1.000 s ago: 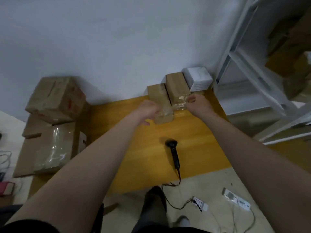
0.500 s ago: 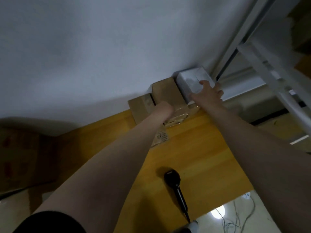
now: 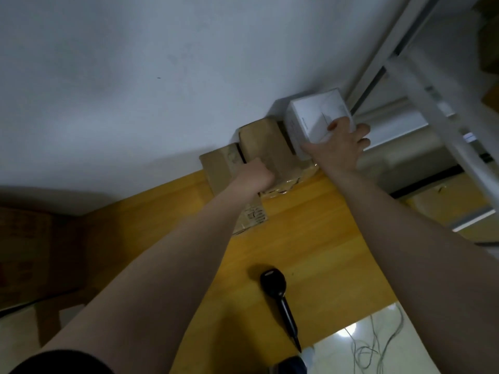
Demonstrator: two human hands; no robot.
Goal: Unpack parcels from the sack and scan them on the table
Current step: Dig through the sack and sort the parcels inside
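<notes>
both arms reach out across the yellow table (image 3: 310, 233) to a row of three parcels against the grey wall (image 3: 162, 76).

the right hand (image 3: 340, 149) is spread wide over the near right corner of the white box (image 3: 310, 114). its thumb (image 3: 332, 126) lies on the box's upper face, and the other fingers (image 3: 361, 130) wrap round the box's right side, so the hand holds the box. the box sits on the table in the corner.

just left of those fingers, touching the white box, stands the taller brown box (image 3: 263, 141), with glossy tape on its near end. the left hand (image 3: 256, 175) rests on this box's near left edge with its fingers curled under. they are tucked out of sight at the gap beside the box, so i cannot tell whether they hold anything.

left of that hand and under its wrist lies the lower brown box (image 3: 218, 168), a printed label (image 3: 253, 215) on its near end.

nearer than both hands and between the forearms, well apart from the fingers, the black handheld scanner (image 3: 274, 286) lies on the table with its cord trailing off the near edge.

beyond the right fingers rises a white shelf frame (image 3: 432, 109). loose cables (image 3: 378, 346) lie on the pale floor, and dim brown cartons (image 3: 24, 238) sit far off to the left of the left arm.
</notes>
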